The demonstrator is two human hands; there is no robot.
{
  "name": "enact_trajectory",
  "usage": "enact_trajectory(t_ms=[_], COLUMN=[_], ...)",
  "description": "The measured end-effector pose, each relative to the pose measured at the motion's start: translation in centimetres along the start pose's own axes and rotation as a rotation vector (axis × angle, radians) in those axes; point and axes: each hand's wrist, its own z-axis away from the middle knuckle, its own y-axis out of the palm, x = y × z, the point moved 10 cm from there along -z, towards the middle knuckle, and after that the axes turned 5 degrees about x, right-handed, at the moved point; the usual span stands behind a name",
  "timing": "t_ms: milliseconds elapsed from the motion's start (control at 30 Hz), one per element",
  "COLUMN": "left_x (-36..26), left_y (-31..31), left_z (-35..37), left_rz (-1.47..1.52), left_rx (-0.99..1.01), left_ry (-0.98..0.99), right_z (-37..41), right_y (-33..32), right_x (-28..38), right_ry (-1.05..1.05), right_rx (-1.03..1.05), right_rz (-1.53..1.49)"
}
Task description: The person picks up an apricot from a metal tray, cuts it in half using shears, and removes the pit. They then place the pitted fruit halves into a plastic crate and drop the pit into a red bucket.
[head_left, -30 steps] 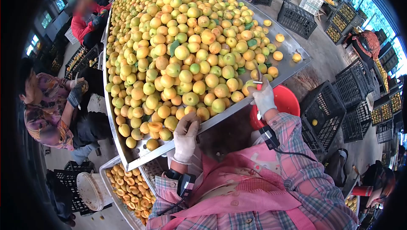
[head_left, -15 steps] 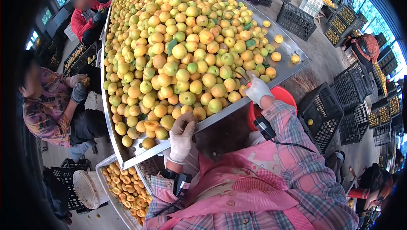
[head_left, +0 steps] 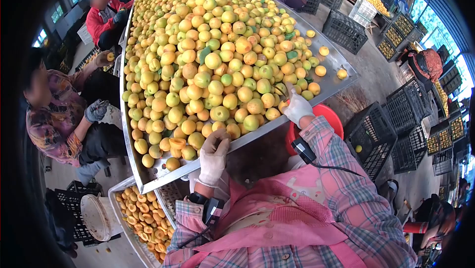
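The left hand [head_left: 213, 155], gloved in white, lies over the near rim of the metal tray [head_left: 163, 175], with its fingertips bent onto the closest row of fruit [head_left: 213, 60]. The palm side is turned away, so whether it grasps a piece or only rests there cannot be told. The right hand [head_left: 297, 106], also gloved, shows only its back. Its fingers point into the fruit at the rim and are hidden, so its grip cannot be told either. The heaped yellow and orange fruit begins directly ahead of both sets of fingers and runs away from them until the frame cuts it off. Ahead of the right hand and off to its outer side, a bare strip of tray holds a few loose pieces well apart from the heap. Below the right wrist a red bucket [head_left: 326, 115] is mostly covered by the sleeve. Outside that arm stand black crates [head_left: 376, 137], with open floor between them. Below the left wrist, under the rim, a second tray [head_left: 120, 191] of cut fruit is partly hidden beside a white bucket [head_left: 96, 217]. Beyond the left hand's outer side a seated person [head_left: 54, 119] sits close to the tray's side edge.
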Motion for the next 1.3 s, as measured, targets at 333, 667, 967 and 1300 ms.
enact_trajectory(t_ms=[333, 667, 967, 1300], left_x=[0.0, 0.2, 0.4, 0.0], left_y=[-0.3, 0.0, -0.1, 0.1], left_z=[0.0, 0.0, -0.1, 0.0], left_rz=[0.011, 0.034, 0.024, 0.047], left_rx=[-0.018, -0.01, -0.007, -0.024], left_ry=[0.027, 0.017, 0.018, 0.009], right_z=[-0.2, -1.4, -1.6, -1.3], right_y=[-0.4, 0.6, 0.9, 0.3], right_x=[0.4, 0.3, -0.9, 0.6], right_ry=[0.026, 0.082, -0.138, -0.035], right_rx=[-0.012, 0.174, -0.013, 0.21], right_rz=[0.024, 0.1, -0.112, -0.033])
